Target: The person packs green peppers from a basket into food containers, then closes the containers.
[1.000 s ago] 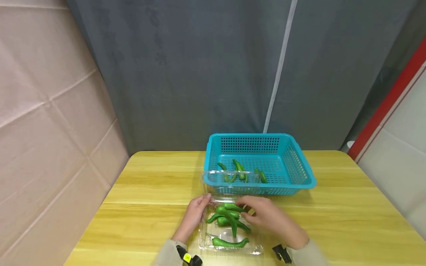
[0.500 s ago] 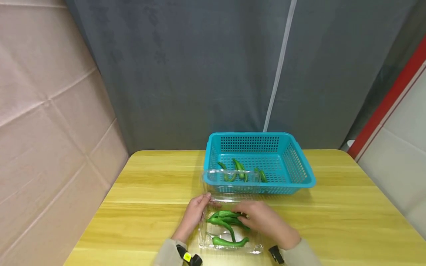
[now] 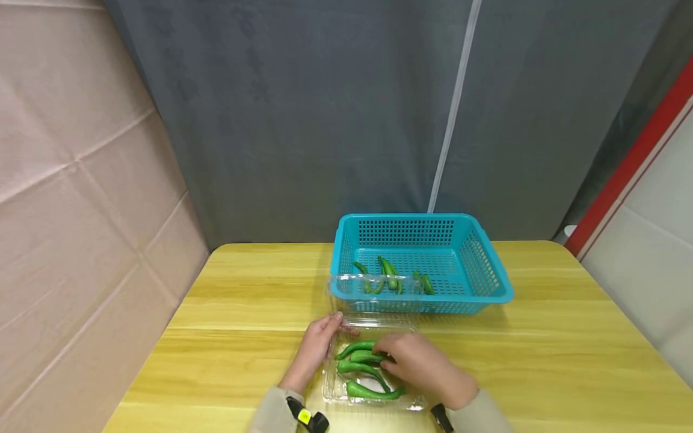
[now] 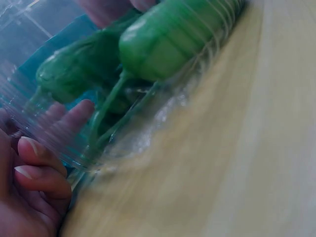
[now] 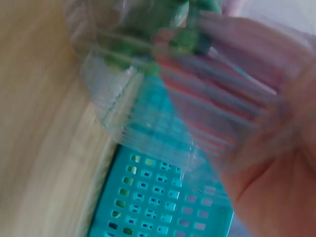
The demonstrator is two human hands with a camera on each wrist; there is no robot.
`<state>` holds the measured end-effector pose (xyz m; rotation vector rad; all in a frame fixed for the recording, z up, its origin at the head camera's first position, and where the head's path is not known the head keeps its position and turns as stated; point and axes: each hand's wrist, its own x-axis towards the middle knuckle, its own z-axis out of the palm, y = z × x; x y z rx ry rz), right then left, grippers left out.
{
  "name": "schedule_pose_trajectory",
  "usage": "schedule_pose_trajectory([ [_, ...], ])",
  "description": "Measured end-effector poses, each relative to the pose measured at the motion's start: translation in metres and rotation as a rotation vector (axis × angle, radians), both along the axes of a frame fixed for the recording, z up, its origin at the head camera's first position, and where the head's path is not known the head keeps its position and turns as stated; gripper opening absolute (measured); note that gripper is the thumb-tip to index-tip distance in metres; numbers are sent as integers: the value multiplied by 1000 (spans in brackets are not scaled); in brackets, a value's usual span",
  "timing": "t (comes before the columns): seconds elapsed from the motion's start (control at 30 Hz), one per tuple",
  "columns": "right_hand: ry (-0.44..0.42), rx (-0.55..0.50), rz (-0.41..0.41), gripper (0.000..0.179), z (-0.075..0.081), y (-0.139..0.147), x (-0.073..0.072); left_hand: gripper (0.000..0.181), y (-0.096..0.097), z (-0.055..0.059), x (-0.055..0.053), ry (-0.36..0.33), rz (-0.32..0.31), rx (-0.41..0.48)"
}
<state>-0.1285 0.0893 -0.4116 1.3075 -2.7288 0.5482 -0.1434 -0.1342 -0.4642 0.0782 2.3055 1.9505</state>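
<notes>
A clear plastic clamshell box (image 3: 331, 391) lies on the table with its lid (image 3: 379, 307) folded back against the basket. Several green chili peppers (image 3: 373, 392) lie crosswise inside it, roughly side by side. My left hand (image 3: 316, 347) grips the box's left side near the hinge, thumb on top. My right hand (image 3: 419, 364) reaches into the box, its curled fingers pinching the right end of a green pepper (image 3: 365, 356) near the middle. Those fingertips are partly hidden. In the left wrist view, blunt pepper ends (image 4: 158, 44) show through the box wall.
Behind the box stands a turquoise basket (image 3: 406, 216) with several more green peppers (image 3: 388, 273) in it. The open lid overlaps its front rim. Beneath is a wood-grain table (image 3: 243, 300), backed by a grey curtain (image 3: 303, 132).
My right hand has moved slightly left and nearer. The upper peppers, earlier crossed in a heap, now lie more parallel, with one shifted toward the front. My left hand keeps its place.
</notes>
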Motion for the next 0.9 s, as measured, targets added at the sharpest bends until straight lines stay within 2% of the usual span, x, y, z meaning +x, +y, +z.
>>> schedule_pose_trajectory([
  [0.17, -3, 32, 8, 17, -3, -3, 2, 39, 2, 19, 8, -4, -10, 1],
  [0.27, -15, 43, 11, 17, -4, -5, 2, 40, 3, 22, 10, -17, -10, -11],
  [0.9, -40, 44, -31, 13, -4, -8, 8, 39, 3, 23, 9, -11, -14, -23],
])
